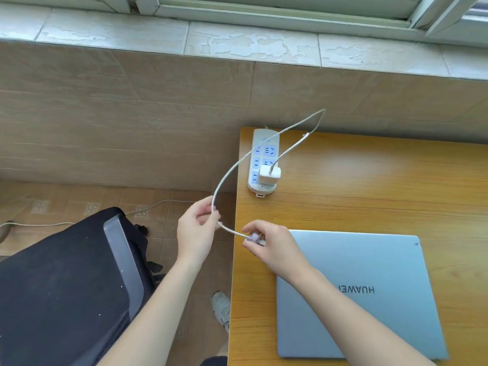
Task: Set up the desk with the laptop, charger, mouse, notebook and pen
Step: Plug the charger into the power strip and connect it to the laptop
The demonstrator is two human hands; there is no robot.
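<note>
A silver laptop (pixel 369 294) lies closed on the wooden desk (pixel 369 186). The white charger block (pixel 269 175) sits plugged into a white power strip (pixel 262 154) at the desk's far left corner. Its white cable (pixel 237 165) loops up and back down to my hands. My left hand (pixel 196 235), off the desk's left edge, pinches the cable. My right hand (pixel 272 247), over the desk edge just left of the laptop's far left corner, grips the cable's plug end (pixel 254 237). Mouse, notebook and pen are out of sight.
A black suitcase (pixel 66 291) stands on the tiled floor left of the desk. A cord (pixel 158 206) trails across the floor behind it. A shoe (pixel 221 309) shows beside the desk edge. A tiled wall and window sill (pixel 237 40) run behind.
</note>
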